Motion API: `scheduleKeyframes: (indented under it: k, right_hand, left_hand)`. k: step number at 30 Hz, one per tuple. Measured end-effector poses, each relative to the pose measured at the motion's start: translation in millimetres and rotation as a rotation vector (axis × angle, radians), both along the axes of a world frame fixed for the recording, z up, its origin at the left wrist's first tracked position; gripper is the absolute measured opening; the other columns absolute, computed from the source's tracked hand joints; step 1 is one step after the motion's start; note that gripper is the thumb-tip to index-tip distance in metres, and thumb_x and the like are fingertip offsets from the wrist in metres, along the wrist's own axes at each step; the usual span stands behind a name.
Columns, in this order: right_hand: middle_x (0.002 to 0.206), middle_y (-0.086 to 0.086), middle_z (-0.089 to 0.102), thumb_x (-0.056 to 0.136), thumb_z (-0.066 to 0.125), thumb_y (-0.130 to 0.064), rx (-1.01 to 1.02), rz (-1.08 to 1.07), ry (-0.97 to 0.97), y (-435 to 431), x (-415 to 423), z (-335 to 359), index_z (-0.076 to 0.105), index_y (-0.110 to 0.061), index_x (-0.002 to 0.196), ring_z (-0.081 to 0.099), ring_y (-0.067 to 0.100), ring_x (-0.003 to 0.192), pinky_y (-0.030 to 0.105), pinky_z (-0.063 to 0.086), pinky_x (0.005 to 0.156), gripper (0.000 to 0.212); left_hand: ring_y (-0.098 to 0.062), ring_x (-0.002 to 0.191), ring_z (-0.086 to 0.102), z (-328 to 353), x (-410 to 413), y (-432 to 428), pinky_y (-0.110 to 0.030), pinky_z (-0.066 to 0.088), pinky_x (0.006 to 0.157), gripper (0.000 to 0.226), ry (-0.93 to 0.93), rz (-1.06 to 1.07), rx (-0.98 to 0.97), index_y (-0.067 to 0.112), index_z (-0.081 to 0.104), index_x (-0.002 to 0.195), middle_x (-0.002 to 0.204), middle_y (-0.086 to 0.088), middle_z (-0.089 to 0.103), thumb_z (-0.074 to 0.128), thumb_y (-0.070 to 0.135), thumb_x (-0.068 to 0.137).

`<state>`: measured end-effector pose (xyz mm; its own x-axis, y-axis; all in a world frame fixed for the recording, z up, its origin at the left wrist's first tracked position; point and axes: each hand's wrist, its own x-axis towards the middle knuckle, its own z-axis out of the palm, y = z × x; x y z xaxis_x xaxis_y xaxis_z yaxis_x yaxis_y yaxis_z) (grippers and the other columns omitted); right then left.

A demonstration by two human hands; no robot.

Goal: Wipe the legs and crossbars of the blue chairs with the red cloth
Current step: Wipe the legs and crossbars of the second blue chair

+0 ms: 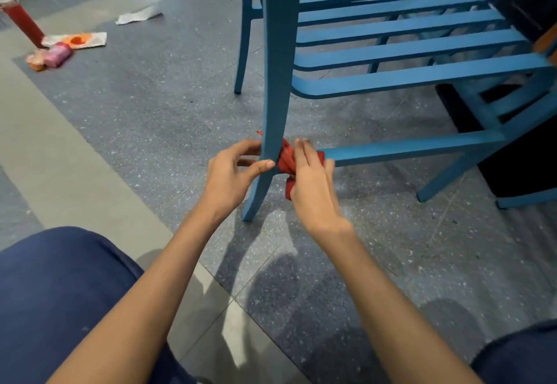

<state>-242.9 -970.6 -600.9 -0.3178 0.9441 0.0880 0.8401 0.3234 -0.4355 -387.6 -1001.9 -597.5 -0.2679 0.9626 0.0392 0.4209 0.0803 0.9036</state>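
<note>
The floor [150,106] is dark grey speckled stone tile, crossed by a paler grey strip [45,154] running diagonally. Litter lies far left: a white paper scrap [137,16], an orange-and-white wrapper [80,40] and a pink packet [57,55] beside a red pole [25,23]. Soft shadows [271,293] fall on the near tiles. A black block [518,154] stands on the right.

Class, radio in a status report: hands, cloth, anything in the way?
Right hand grips red cloth wrapped round chair leg. Left hand grips that leg. Nothing in the way.
</note>
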Motion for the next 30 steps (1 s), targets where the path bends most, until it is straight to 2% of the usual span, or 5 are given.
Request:
scheduleKeyframes:
  k: [11,14,18,23,30]
  right_hand:
    - [0.143,0.026,0.035,0.086,0.053,0.001,-0.001,-0.362,0.024,42,124,25,0.049,-0.004,0.134,0.047,0.042,0.117,0.036,0.032,0.105,0.048]
    - [0.116,0.02,0.058,0.084,0.06,-0.009,0.036,-0.484,0.215,34,149,28,0.064,-0.01,0.113,0.055,0.033,0.108,0.033,0.039,0.096,0.03]
    - [0.083,0.001,0.066,0.082,0.063,-0.006,-0.312,-0.579,0.818,23,159,34,0.064,-0.021,0.092,0.064,0.02,0.08,0.036,0.05,0.08,0.018]
    - [0.079,0.004,0.068,0.087,0.056,0.002,-0.703,-0.38,1.117,16,163,45,0.065,-0.011,0.096,0.066,0.013,0.069,0.026,0.055,0.066,0.019]
    - [0.104,0.016,0.069,0.075,0.067,-0.001,-0.79,-0.279,1.197,12,170,38,0.058,-0.004,0.12,0.067,0.026,0.093,0.036,0.056,0.078,0.046]
  left_hand:
    - [-0.025,0.084,0.063,0,42,-17,-0.035,0.051,0.071,0.045,0.355,-0.168,-0.625,0.006,0.062,0.106,0.097,-0.012,0.068,0.064,0.047,0.086]
    - [-0.021,0.081,0.069,19,68,-9,-0.034,0.053,0.076,0.049,0.204,-0.349,-0.662,0.006,0.074,0.085,0.084,-0.008,0.074,0.059,0.052,0.087]
    - [-0.02,0.097,0.067,31,111,8,-0.03,0.054,0.079,0.055,-0.126,-0.377,-0.618,0.011,0.061,0.117,0.108,-0.005,0.068,0.051,0.058,0.089]
    - [-0.015,0.12,0.052,25,142,34,-0.025,0.048,0.082,0.073,-0.37,-0.454,-0.572,0.024,0.036,0.143,0.137,0.001,0.049,0.058,0.06,0.083]
    - [-0.019,0.095,0.064,16,133,46,-0.032,0.049,0.093,0.035,-0.539,-0.578,-0.536,0.003,0.063,0.113,0.104,-0.011,0.067,0.071,0.021,0.084]
